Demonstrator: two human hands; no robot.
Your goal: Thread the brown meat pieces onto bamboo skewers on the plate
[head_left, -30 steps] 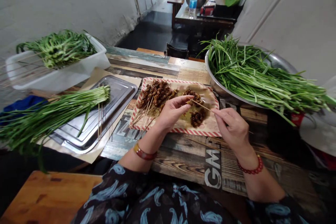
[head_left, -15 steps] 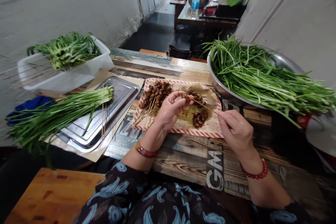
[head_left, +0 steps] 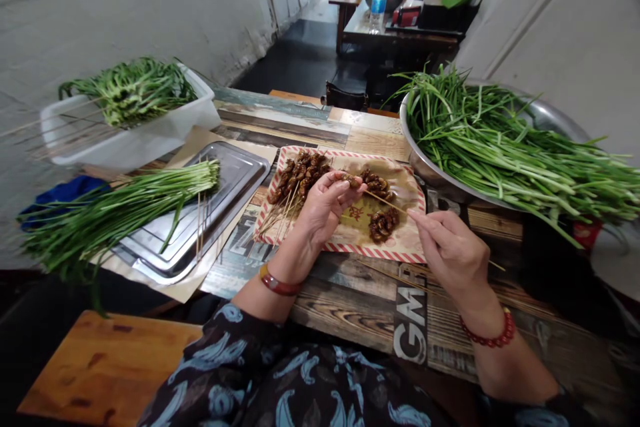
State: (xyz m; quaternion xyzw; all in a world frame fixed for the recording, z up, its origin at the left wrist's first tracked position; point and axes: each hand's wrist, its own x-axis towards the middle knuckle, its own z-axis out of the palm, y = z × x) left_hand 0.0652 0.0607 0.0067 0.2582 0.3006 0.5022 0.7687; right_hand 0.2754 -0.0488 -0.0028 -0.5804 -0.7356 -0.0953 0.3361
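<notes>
My left hand (head_left: 324, 208) pinches a small glossy brown piece of food (head_left: 354, 181), its exact kind unclear, above a mat with a red-and-white striped border (head_left: 370, 256). A thin wooden skewer (head_left: 387, 202) runs from that piece to my right hand (head_left: 454, 250), whose thumb and fingers are closed on the stick. Whether the tip is inside the piece is hidden by my left fingers. Beside my left hand lies a heap of skewered brown pieces (head_left: 303, 173), sticks toward me. Two clumps rest on the mat's right half, the nearer clump (head_left: 384, 224) below the skewer.
Left, long green stalks (head_left: 135, 203) and a few skewers lie across a metal tray (head_left: 240, 170). Behind it stands a white plastic bin (head_left: 165, 130) with greens and skewers. A steel bowl (head_left: 435, 177) heaped with green stalks (head_left: 510, 153) stands right. Loose skewers (head_left: 395, 278) lie near the table's front.
The whole view has shifted slightly to the right. Both hands keep their grips, with only a small movement at the brown piece. A skewer end now shows right of my right hand.
</notes>
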